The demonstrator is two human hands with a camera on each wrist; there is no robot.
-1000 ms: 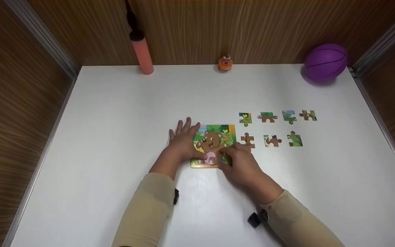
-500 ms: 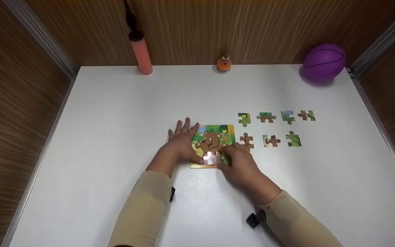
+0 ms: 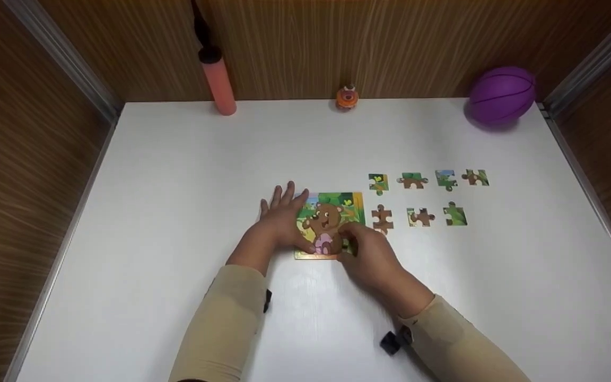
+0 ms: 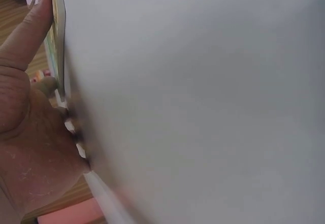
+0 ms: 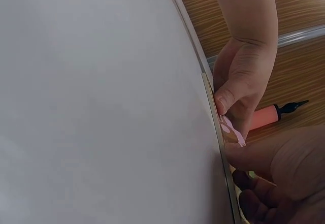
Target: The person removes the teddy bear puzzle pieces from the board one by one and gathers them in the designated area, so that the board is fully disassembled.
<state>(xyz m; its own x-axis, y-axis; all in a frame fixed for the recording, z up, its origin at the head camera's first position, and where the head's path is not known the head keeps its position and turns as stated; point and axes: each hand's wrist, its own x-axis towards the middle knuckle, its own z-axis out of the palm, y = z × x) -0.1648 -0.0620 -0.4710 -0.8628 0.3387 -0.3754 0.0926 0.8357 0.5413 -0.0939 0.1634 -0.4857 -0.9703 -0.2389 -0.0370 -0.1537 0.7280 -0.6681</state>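
Note:
A small bear jigsaw board (image 3: 358,204) lies flat in front of me. My right hand (image 3: 373,257) pinches a pink-and-brown jigsaw piece (image 3: 324,244) by its right side, over the board's lower part. In the right wrist view the piece (image 5: 231,131) stands tilted between the two hands. My left hand (image 3: 281,225) is spread over the board's left edge, fingers straight, its thumb at the piece's lower left corner. The thumb (image 4: 31,36) lies along the board's edge in the left wrist view. The right hand covers the board's lower right corner.
Several loose jigsaw pieces (image 3: 420,217) lie in two rows right of the board. Along the back stand a pink hand pump (image 3: 219,87), a small orange toy figure (image 3: 347,98) and a purple ball (image 3: 503,96). Wood-grain panels (image 3: 305,48) border the white table (image 3: 178,154).
The jigsaw piece has changed its tilt: half a second ago it shone with glare, and now its printed picture shows. Both hands have stayed almost in place.

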